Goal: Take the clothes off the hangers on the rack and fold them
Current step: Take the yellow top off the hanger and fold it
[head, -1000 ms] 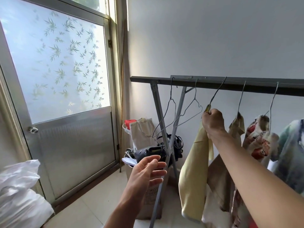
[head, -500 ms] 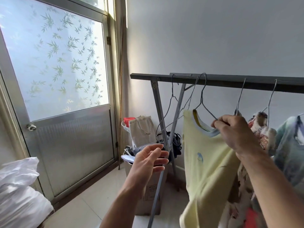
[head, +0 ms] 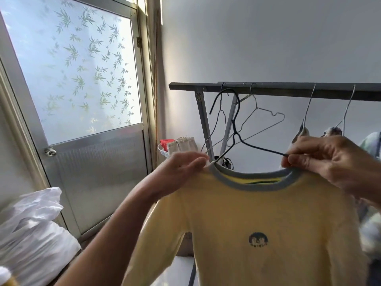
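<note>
Yellow shirt hangs on a dark wire hanger in front of the rack. The left hand pinches its shoulder beside the grey collar; the right hand pinches the hanger's wire arm at the collar's other side.

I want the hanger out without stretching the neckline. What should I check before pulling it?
1. Left hand grips the shirt at its shoulder: ok.
2. Right hand pinches the hanger by its arm: ok.
3. Hanger hook clear of the rail: cannot tell; they overlap in the view.
4. Hanger out of the collar: not ok; its wire runs inside.
5. Surface for folding: cannot tell; none in view.
</note>
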Tool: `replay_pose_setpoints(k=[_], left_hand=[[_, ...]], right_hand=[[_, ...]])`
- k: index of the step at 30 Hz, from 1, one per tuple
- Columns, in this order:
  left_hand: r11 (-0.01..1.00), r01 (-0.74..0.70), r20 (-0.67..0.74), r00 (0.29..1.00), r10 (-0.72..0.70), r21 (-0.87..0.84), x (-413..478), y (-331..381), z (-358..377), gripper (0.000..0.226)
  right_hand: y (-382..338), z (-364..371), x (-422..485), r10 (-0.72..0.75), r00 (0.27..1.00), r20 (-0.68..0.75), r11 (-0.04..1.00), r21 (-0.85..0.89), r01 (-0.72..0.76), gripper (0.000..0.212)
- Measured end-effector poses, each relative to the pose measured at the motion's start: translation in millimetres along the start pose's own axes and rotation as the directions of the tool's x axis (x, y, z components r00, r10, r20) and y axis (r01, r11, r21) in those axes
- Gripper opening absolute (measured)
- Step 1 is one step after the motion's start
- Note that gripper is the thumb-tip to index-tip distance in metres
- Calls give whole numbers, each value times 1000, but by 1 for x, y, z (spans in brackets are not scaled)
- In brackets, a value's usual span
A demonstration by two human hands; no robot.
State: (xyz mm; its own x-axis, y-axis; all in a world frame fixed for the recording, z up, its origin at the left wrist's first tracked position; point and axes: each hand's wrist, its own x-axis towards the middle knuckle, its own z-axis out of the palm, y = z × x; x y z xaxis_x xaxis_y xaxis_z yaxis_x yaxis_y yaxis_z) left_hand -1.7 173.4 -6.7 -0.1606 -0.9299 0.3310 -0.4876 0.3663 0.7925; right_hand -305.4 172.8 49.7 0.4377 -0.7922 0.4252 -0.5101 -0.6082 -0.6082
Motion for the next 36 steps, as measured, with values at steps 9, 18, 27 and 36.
replay_pose_setpoints(k=[9, 18, 27, 36], left_hand=[[999, -24, 52, 998, 26, -27, -23, 1, -19, 32], [880, -231, -399, 823, 404, 415, -24, 16, -1, 18], [751, -24, -462, 775, 431, 660, -36, -2, -15, 36], [733, 46, -504, 755, 420, 679, -43, -7, -30, 38]], right_hand=[[6, 14, 5, -77, 993, 87, 992, 108, 67, 43], [-10, 50, 14, -94, 989, 115, 983, 166, 74, 18], [4, 55, 19, -31, 993, 111, 947, 322, -7, 45], [5, 57, 15, 10, 996, 93, 959, 281, -35, 37]])
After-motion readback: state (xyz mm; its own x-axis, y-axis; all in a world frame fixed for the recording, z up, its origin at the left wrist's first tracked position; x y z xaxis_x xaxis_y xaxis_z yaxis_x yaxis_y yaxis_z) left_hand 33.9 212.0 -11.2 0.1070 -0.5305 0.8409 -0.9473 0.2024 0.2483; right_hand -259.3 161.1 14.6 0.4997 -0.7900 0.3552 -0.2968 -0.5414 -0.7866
